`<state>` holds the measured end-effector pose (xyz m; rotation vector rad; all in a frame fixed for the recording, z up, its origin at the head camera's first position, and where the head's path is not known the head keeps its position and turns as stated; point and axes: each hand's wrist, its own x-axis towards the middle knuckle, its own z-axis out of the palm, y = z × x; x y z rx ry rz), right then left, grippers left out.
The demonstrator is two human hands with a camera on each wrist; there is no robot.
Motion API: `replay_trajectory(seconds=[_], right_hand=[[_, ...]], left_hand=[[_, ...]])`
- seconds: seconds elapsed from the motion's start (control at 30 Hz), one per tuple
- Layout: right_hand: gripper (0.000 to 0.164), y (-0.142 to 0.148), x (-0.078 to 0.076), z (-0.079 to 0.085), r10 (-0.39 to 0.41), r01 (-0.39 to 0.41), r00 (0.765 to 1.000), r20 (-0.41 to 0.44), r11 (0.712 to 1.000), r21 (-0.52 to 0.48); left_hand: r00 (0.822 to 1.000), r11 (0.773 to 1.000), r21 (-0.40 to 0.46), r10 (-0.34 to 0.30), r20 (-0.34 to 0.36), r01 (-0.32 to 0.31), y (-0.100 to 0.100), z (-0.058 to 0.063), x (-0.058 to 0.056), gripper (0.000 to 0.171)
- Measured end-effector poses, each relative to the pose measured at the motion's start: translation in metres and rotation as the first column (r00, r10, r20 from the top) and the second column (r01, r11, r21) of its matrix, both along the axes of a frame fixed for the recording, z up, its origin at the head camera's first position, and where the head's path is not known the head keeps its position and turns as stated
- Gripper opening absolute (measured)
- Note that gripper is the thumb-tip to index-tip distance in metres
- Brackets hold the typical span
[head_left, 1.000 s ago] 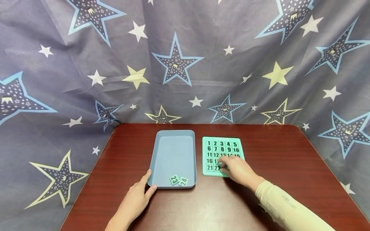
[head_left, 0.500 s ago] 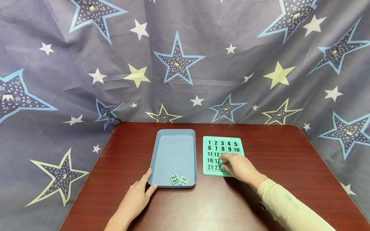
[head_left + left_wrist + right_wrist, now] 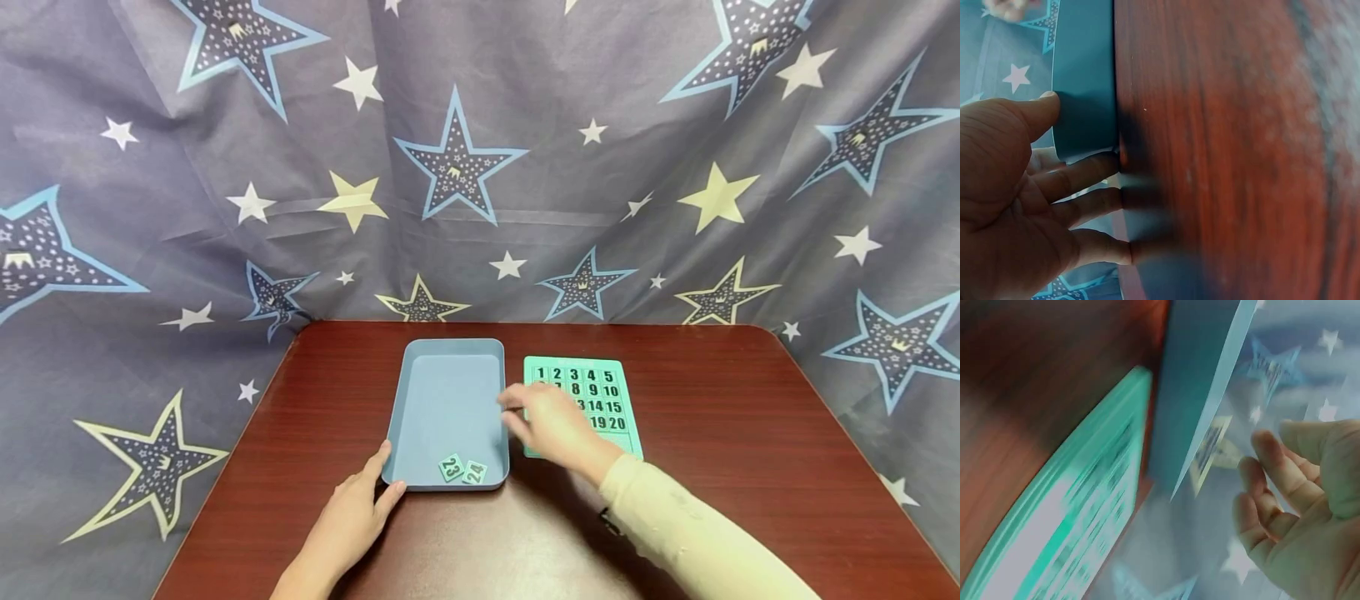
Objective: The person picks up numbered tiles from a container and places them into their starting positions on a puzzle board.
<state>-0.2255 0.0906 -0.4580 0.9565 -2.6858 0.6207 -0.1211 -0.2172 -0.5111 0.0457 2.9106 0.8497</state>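
Note:
A blue-grey tray point(image 3: 448, 400) lies on the table, with number tiles 23 point(image 3: 451, 468) and 24 point(image 3: 475, 473) at its near end. My left hand point(image 3: 356, 508) holds its near left corner between thumb and index finger; in the left wrist view the thumb point(image 3: 1041, 112) touches the rim while the other fingers spread apart. Right of the tray is a turquoise number board point(image 3: 611, 400). Over its left side hovers my right hand point(image 3: 555, 425), fingertips reaching the tray's right rim. Its fingers bend loosely in the right wrist view point(image 3: 1297, 494), and no tile shows in them.
The tray and board sit side by side on a dark red table point(image 3: 697, 392), a narrow strip between them. A grey star-patterned curtain point(image 3: 480, 242) hangs behind the table and along its sides.
My right hand has moved left from the board's lower rows to the gap beside the tray. The left hand, the tray and tiles 23 and 24 stay in place.

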Motion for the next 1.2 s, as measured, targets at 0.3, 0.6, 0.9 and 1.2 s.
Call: replay_trajectory(seconds=[0.3, 0.6, 0.9, 1.2], right_hand=[[0.039, -0.075, 0.0, -0.028, -0.036, 0.018, 0.998, 0.043, 0.93, 0.366], [0.052, -0.088, 0.006, -0.037, -0.079, 0.04, 0.994, 0.073, 0.903, 0.429], [0.044, -0.092, 0.007, -0.036, -0.036, -0.019, 0.994, 0.106, 0.878, 0.478], [0.029, -0.091, 0.006, -0.037, 0.049, -0.065, 0.998, 0.047, 0.901, 0.43]], left_hand=[[1.0, 1.0, 0.003, 0.006, 0.008, -0.006, 0.002, 0.0, -0.001, 0.07], [1.0, 1.0, -0.001, 0.013, 0.025, -0.013, 0.0, 0.002, -0.001, 0.071], [1.0, 1.0, 0.007, 0.003, -0.005, -0.003, 0.001, 0.001, 0.0, 0.07], [1.0, 1.0, 0.004, 0.014, -0.005, -0.014, 0.0, 0.001, 0.0, 0.07]])
